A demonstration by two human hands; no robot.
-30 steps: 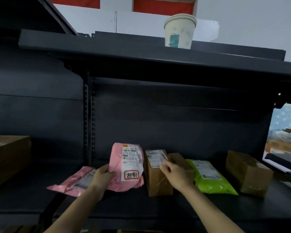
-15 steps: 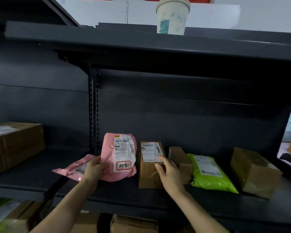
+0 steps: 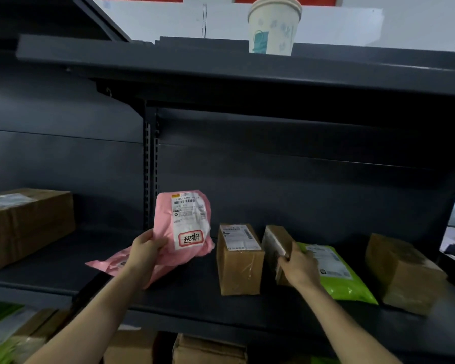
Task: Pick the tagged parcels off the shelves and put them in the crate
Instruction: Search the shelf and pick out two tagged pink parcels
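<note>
The left hand (image 3: 145,252), lower centre of the frame, grips a pink parcel (image 3: 184,222) by its lower left edge. Its fingers are curled round the parcel, holding it upright so the white label and red-bordered stamp face the camera. Beneath it a second pink parcel (image 3: 113,262) lies flat on the dark shelf (image 3: 189,290). The right hand (image 3: 298,269), right of centre, is clamped on the near end of a small brown box (image 3: 277,237) on the same shelf. Between the two hands stands a labelled brown box (image 3: 238,266). A green parcel (image 3: 344,282) lies just beside the right hand, and another brown box (image 3: 402,271) sits further right. A large taped box (image 3: 26,227) sits at the left edge. A paper cup (image 3: 273,27) stands on the top shelf, upper centre.
</note>
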